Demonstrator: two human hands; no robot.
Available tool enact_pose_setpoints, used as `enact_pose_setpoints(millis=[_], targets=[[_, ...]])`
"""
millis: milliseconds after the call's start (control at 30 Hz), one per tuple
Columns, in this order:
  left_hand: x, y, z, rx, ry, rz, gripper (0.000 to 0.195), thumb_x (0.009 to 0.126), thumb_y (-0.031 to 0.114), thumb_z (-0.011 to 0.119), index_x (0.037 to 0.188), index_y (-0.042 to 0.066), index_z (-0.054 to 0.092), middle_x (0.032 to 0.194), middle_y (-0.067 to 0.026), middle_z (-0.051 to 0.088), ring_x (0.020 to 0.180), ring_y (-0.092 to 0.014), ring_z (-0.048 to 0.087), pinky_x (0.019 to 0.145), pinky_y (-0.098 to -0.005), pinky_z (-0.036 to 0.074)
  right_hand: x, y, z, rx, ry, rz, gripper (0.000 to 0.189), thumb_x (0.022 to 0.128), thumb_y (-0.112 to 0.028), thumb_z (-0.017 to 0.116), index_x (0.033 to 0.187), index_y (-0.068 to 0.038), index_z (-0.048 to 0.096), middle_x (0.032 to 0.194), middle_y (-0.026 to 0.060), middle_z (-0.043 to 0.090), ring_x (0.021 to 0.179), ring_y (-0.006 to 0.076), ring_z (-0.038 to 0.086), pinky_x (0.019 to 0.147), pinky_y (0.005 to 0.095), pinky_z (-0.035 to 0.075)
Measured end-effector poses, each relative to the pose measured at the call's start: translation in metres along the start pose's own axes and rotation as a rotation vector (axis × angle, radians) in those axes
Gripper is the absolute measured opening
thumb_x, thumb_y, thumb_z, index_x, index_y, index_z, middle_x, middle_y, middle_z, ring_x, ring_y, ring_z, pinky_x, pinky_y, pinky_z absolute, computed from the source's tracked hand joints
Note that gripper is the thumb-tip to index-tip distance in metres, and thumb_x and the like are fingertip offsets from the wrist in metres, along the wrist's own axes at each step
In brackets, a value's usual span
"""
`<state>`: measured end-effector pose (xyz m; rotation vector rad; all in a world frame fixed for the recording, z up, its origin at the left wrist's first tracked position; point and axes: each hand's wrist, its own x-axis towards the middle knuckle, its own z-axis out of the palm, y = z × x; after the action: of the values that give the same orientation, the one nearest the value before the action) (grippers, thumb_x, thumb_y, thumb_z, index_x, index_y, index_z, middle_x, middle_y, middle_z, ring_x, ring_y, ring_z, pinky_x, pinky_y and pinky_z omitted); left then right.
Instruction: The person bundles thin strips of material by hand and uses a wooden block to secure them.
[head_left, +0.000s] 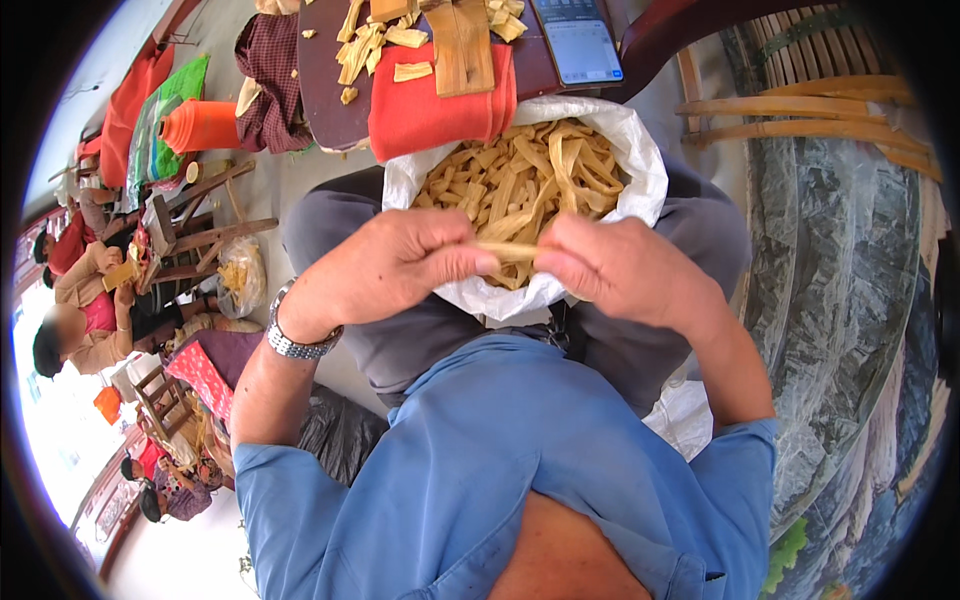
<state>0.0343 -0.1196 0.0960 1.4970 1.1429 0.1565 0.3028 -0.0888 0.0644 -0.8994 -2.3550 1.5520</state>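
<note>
Between my two hands stretches a thin pale-yellow strip (510, 249) of what looks like dried plant or food material. My left hand (409, 259) pinches one end between thumb and fingers, and a metal-band watch sits on that wrist. My right hand (600, 266) grips the other end; both ends are hidden in the fingers. Just below the hands, a white woven sack (637, 135) stands open between my knees. It is filled with many similar yellow-brown strips (517, 165), some long and curled over the heap.
Ahead is a dark red table (330, 97) with a red cloth (442, 112), a wooden block (461, 52), loose strip pieces (364, 52) and a phone (577, 45). An orange container (199, 126), wooden stools and seated people are at left. Bamboo poles (787, 109) lie at right.
</note>
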Motion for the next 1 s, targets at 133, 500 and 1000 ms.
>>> enact_pose_setpoints(millis=[133,500,1000], targets=[[0.026,-0.001,-0.028,-0.2,0.262,-0.033,0.026,0.102,0.026,0.062,0.109,0.002,0.065,0.085,0.0039,0.055,0.077,-0.005,0.047,0.068,-0.0224,0.042,0.039,0.023,-0.023,0.086,0.221,-0.003,0.025,0.099,-0.027,0.063,0.114,-0.008,0.058,0.074,0.0106,0.06,0.066,0.0234,0.062,0.062,0.0361,0.048],[0.099,-0.038,-0.095,-0.306,0.793,0.219,0.028,0.098,0.022,0.068,0.121,0.006,0.069,0.089,0.0021,0.068,0.082,-0.004,0.06,0.073,-0.0201,0.05,0.157,0.051,-0.055,0.035,0.702,-0.125,0.027,0.096,-0.025,0.068,0.113,-0.006,0.065,0.086,0.0109,0.07,0.073,0.0183,0.067,0.07,0.0319,0.053],[0.075,-0.055,-0.06,-0.661,0.54,0.07,0.031,0.107,0.026,0.052,0.116,-0.003,0.059,0.099,-0.0075,0.071,0.091,-0.011,0.066,0.085,-0.0265,0.054,0.114,0.027,-0.022,0.259,0.272,0.195,0.031,0.099,-0.029,0.059,0.108,0.001,0.059,0.083,0.0147,0.068,0.076,0.0226,0.065,0.071,0.0354,0.051]])
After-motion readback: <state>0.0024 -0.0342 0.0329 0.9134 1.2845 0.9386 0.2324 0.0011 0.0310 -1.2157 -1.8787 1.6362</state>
